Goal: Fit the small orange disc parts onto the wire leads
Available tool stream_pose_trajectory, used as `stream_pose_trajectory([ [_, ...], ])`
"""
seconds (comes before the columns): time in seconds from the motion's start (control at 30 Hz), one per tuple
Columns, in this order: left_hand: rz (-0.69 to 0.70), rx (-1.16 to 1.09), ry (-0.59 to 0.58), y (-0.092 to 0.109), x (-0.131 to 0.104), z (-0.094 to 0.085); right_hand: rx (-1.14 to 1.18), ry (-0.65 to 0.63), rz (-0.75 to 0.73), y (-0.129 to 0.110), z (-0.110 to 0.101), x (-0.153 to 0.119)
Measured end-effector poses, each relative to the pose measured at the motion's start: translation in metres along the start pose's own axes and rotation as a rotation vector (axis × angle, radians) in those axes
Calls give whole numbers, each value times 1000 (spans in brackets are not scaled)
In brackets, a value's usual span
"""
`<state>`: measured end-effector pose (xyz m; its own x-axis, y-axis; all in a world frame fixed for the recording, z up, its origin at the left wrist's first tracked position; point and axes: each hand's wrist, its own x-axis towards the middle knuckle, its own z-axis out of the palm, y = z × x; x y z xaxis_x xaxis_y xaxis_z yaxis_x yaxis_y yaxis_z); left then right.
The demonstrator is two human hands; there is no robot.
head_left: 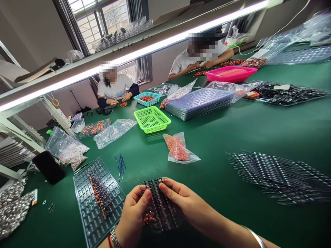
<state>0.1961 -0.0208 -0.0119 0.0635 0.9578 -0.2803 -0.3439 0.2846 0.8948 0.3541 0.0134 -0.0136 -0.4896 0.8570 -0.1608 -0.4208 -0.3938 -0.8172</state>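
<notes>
In front of me, both hands grip a dark sheet of thin black wired pieces, set in rows with pale dots. My left hand pinches its upper left edge between thumb and fingers. On the upper right edge, the thumb and fingers of my right hand are closed. Small red-orange pieces lie below the sheet, beside my left hand. Left of that hand is a clear compartment tray, bearing a row of orange-tipped wired parts. Several thin blue pieces lie beyond the tray.
More dark wired sheets are spread at right. A bag of orange pieces, a green basket and stacked clear trays lie ahead. A phone and bags stand left. Two people work across the table under a lamp bar.
</notes>
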Motion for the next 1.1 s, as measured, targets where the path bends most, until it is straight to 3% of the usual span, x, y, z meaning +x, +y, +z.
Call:
stream_pose_trajectory([
  [0.3, 1, 16, 12, 2, -2, 1, -213, -26, 14, -4, -1, -2],
  [0.6, -15, -54, -33, 1, -3, 4, 83, -63, 91, 6, 0, -2],
  [1.1, 1, -69, -35, -4, -5, 2, 153, -49, 96, 10, 8, -4],
])
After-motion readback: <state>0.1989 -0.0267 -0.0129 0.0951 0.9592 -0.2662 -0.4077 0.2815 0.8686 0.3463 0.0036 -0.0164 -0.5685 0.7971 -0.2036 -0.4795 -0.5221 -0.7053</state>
